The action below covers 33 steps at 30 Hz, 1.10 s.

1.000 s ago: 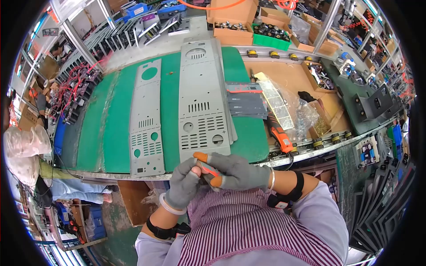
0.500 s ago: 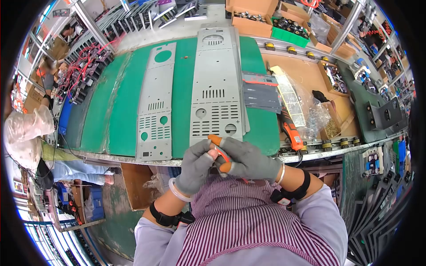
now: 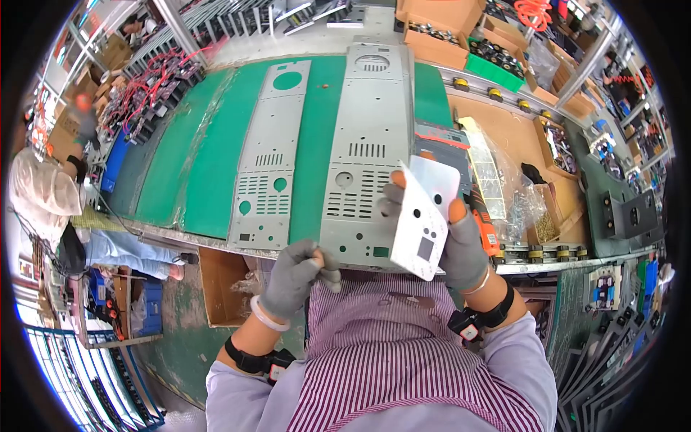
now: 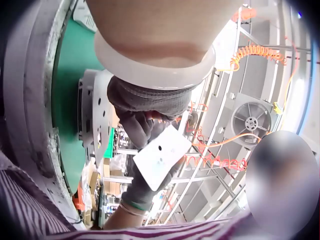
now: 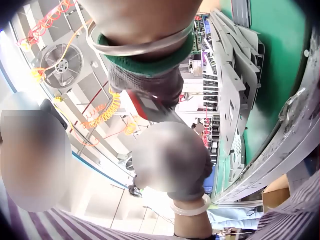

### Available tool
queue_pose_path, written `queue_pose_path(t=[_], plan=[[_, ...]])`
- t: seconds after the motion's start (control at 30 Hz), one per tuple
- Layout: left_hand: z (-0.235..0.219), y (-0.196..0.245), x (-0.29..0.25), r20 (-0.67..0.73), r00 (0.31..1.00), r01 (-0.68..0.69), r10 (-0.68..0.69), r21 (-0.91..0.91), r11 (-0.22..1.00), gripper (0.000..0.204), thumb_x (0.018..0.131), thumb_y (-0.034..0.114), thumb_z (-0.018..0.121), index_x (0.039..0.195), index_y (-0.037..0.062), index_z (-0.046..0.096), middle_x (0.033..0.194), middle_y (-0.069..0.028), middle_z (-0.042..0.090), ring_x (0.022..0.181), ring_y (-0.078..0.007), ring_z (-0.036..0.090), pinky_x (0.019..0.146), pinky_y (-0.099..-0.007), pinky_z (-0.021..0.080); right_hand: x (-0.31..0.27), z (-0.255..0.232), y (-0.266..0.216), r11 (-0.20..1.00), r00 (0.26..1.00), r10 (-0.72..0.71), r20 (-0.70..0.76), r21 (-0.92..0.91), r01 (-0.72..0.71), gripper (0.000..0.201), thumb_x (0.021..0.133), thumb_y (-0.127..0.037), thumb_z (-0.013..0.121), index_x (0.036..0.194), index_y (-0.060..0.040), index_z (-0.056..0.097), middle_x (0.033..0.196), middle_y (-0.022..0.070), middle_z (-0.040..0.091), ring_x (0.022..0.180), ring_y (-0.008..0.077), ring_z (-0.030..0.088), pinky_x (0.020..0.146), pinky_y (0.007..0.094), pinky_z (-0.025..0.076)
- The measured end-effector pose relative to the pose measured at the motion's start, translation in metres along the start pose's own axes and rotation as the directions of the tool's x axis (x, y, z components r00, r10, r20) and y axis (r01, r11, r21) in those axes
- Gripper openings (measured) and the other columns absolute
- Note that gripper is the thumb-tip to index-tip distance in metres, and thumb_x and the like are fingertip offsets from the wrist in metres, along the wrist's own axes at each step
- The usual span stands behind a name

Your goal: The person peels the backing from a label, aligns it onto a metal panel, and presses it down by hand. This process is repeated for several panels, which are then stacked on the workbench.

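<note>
My right hand [image 3: 461, 243], in a grey glove with orange fingertips, grips a white sheet [image 3: 426, 216] punched with small holes and a square window. It holds the sheet upright above the near right corner of a long grey metal panel [image 3: 363, 162]. In the left wrist view the same sheet [image 4: 161, 156] shows against the ceiling. My left hand [image 3: 301, 275] hangs at the panel's front edge, apart from the sheet. Its fingers are curled with the thumb against the forefinger, and nothing shows between them. A second grey panel [image 3: 270, 165] lies to the left on the green mat [image 3: 205, 162].
An orange power screwdriver [image 3: 484, 225] lies just right of the sheet, beside a plastic bag of screws [image 3: 512, 193]. A dark stack of labels [image 3: 440, 140] sits behind it. Cardboard boxes of parts [image 3: 439, 32] line the back. A black housing [image 3: 633, 212] stands at the right.
Both hands were together at my chest around a red-edged piece. The right hand has since risen over the panel with the white sheet facing me. The left hand has let go and moved left.
</note>
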<state>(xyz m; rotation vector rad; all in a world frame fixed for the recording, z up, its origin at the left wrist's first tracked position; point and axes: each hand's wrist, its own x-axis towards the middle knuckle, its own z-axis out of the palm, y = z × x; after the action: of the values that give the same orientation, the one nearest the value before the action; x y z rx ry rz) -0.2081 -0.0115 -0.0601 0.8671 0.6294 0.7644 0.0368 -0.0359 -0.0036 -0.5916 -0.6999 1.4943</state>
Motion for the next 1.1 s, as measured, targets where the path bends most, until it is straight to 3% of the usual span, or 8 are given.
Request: queue_pose_path(t=[0.13, 0.27, 0.4, 0.67, 0.73, 0.8, 0.9, 1.1], plan=[[0.003, 0.009, -0.012, -0.067, 0.997, -0.038, 0.04, 0.029, 0.999, 0.027, 0.087, 0.027, 0.056, 0.086, -0.0001, 0.053, 0.079, -0.0155, 0.06, 0.066, -0.0231, 0.061, 0.057, -0.0352, 0.053, 0.002, -0.002, 0.019, 0.821, 0.978, -0.037, 0.204, -0.552, 0.146, 0.076, 0.08, -0.029, 0.065, 0.141, -0.0039, 0.028, 0.127, 0.012, 0.049, 0.118, 0.0217, 0.048, 0.099, 0.0343, 0.038], [0.023, 0.029, -0.002, 0.013, 0.998, -0.06, 0.059, 0.091, 0.994, 0.029, 0.089, 0.026, 0.052, 0.087, -0.0032, 0.052, 0.078, -0.0133, 0.06, 0.064, -0.0179, 0.062, 0.057, -0.0292, 0.054, 0.002, -0.001, 0.026, 0.287, 0.926, 0.134, 0.352, -0.908, 0.303, 0.073, 0.08, -0.028, 0.066, 0.139, -0.004, 0.032, 0.128, 0.0123, 0.049, 0.118, 0.0208, 0.048, 0.096, 0.035, 0.039], [0.023, 0.029, 0.001, 0.03, 1.0, -0.003, 0.0, 0.121, 0.993, 0.02, 0.088, 0.016, 0.051, 0.086, -0.0033, 0.053, 0.068, -0.0097, 0.059, 0.055, -0.0145, 0.058, 0.053, -0.0262, 0.051, -0.002, 0.016, 0.022, 0.923, 0.969, 0.104, 0.222, -0.384, -0.011, 0.079, 0.08, -0.031, 0.068, 0.143, -0.0086, 0.025, 0.137, 0.0099, 0.042, 0.125, 0.024, 0.042, 0.103, 0.0368, 0.034], [-0.064, 0.016, -0.048, -0.147, 0.985, 0.101, -0.09, 0.067, 0.993, 0.037, 0.081, 0.028, 0.058, 0.098, -0.005, 0.057, 0.07, -0.0089, 0.059, 0.055, -0.0151, 0.055, 0.053, -0.0258, 0.048, 0.006, 0.011, -0.007, 0.951, 0.964, -0.227, -0.136, -0.245, 0.19, 0.083, 0.08, -0.051, 0.064, 0.141, -0.0076, 0.029, 0.133, 0.0118, 0.047, 0.114, 0.0208, 0.052, 0.096, 0.0342, 0.042], [-0.139, -0.025, -0.079, -0.46, 0.887, 0.016, 0.043, 0.124, 0.992, 0.038, 0.079, 0.028, 0.059, 0.099, -0.0039, 0.057, 0.073, -0.0092, 0.061, 0.057, -0.0155, 0.057, 0.053, -0.0278, 0.049, 0.009, -0.003, -0.014, 0.902, 0.927, -0.355, -0.123, -0.306, 0.305, 0.079, 0.084, -0.049, 0.059, 0.141, -0.0068, 0.026, 0.135, 0.0133, 0.045, 0.116, 0.022, 0.051, 0.097, 0.0351, 0.042], [-0.168, -0.017, -0.119, -0.58, 0.805, 0.269, -0.125, 0.169, 0.948, 0.036, 0.078, 0.028, 0.059, 0.096, -0.0035, 0.059, 0.076, -0.0094, 0.062, 0.063, -0.0153, 0.061, 0.054, -0.0286, 0.05, 0.008, -0.01, -0.016, 0.855, 0.925, -0.372, -0.079, -0.418, 0.308, 0.081, 0.084, -0.05, 0.058, 0.142, -0.0046, 0.023, 0.135, 0.0163, 0.044, 0.12, 0.025, 0.048, 0.1, 0.0384, 0.04], [-0.252, -0.077, -0.17, -0.851, 0.524, 0.703, -0.045, 0.402, 0.587, 0.027, 0.077, 0.023, 0.057, 0.087, -0.0019, 0.061, 0.082, -0.0157, 0.065, 0.075, -0.0273, 0.064, 0.065, -0.0366, 0.051, 0.001, -0.023, -0.001, 0.82, 0.973, -0.226, -0.04, -0.547, 0.168, 0.095, 0.072, -0.054, 0.07, 0.14, -0.0016, 0.028, 0.134, 0.0172, 0.044, 0.117, 0.0255, 0.05, 0.1, 0.0397, 0.041], [-0.294, -0.127, -0.16, -0.876, 0.42, 0.887, 0.236, 0.451, 0.096, 0.032, 0.076, 0.029, 0.061, 0.093, 0.0029, 0.062, 0.094, -0.0211, 0.063, 0.095, -0.0362, 0.059, 0.081, -0.0436, 0.047, -0.012, -0.014, -0.001, 0.764, 0.969, -0.238, -0.062, -0.628, 0.148, 0.1, 0.068, -0.051, 0.075, 0.14, -0.0012, 0.028, 0.135, 0.0143, 0.044, 0.119, 0.025, 0.049, 0.1, 0.0407, 0.04]])
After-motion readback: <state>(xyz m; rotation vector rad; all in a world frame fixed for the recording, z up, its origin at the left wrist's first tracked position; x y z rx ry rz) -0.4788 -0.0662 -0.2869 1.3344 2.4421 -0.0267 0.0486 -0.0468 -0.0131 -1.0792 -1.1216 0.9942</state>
